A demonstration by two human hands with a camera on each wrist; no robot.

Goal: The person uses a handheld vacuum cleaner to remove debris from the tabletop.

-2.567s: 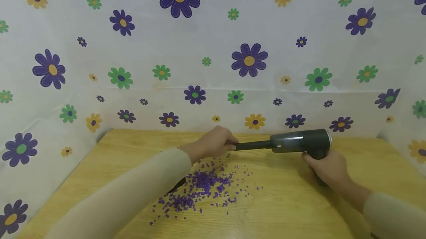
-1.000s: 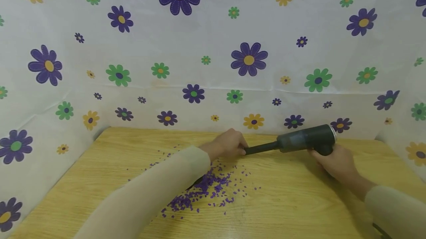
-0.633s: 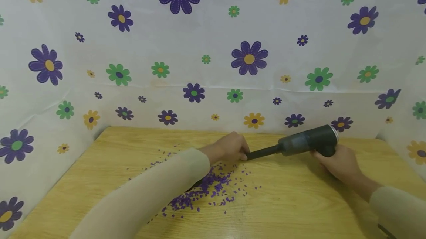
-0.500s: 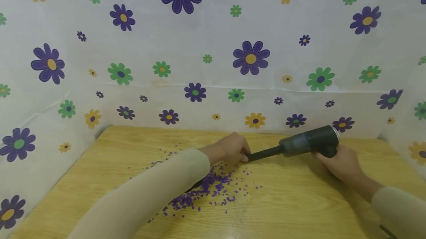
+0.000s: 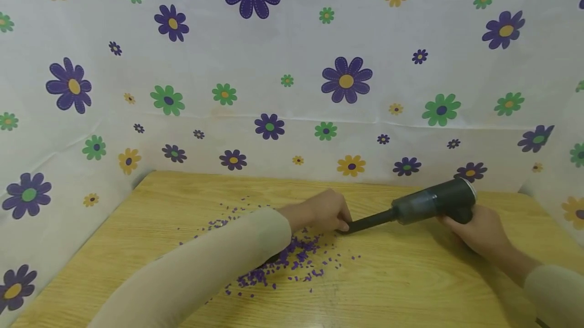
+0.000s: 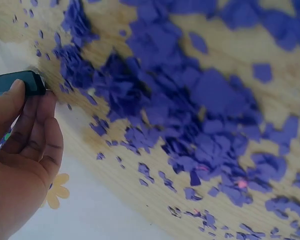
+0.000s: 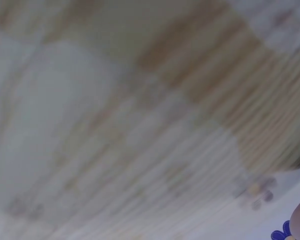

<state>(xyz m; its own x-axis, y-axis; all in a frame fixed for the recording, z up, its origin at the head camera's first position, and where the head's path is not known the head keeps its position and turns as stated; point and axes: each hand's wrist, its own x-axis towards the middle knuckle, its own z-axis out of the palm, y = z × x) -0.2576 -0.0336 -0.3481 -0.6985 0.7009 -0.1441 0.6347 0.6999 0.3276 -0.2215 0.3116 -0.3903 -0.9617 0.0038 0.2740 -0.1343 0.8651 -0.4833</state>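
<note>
A dark handheld vacuum cleaner (image 5: 422, 205) is held above the table, its slim nozzle (image 5: 371, 220) slanting down to the left. My right hand (image 5: 479, 231) grips its handle at the right. At the other end, my left hand (image 5: 326, 210) pinches the nozzle's tip. In the left wrist view the thumb lies on top of the nozzle (image 6: 12, 84), with the fingers (image 6: 50, 142) curled beneath. Purple paper scraps (image 5: 298, 252) lie heaped and scattered below and left of the nozzle; my left sleeve hides part of them. Only a sliver of the right hand shows in the blurred right wrist view.
The scraps rest on a light wood table (image 5: 401, 277). A white flower-printed cloth (image 5: 292, 39) hangs behind the table and along both sides. Part of a dark object (image 5: 269, 260) shows under the left sleeve.
Both hands have moved right and a little nearer with the vacuum cleaner. Its nozzle has tilted further down toward the table. The scraps look about the same.
</note>
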